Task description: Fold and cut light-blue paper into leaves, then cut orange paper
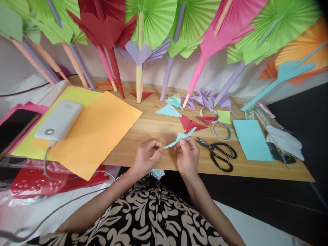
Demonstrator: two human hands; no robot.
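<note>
Between my two hands, just above the table's front edge, is a light blue folded paper piece (180,136), narrow and pleated-looking with a wider middle. My left hand (148,155) pinches its left tip between thumb and forefinger. Around the middle and right part, my right hand (188,153) is closed, thumb on top. Black-handled scissors (217,152) lie right of my right hand, blades pointing left. Just beyond the hands are red folded paper pieces (191,123) and a striped light blue paper triangle (168,110).
Paper fans on rolled sticks, such as a green one (151,24), lean along the wall. Left are orange paper (115,119), a white power bank (60,119) with cable and a phone (17,128). Right are tape rolls (221,131) and a blue paper sheet (252,140).
</note>
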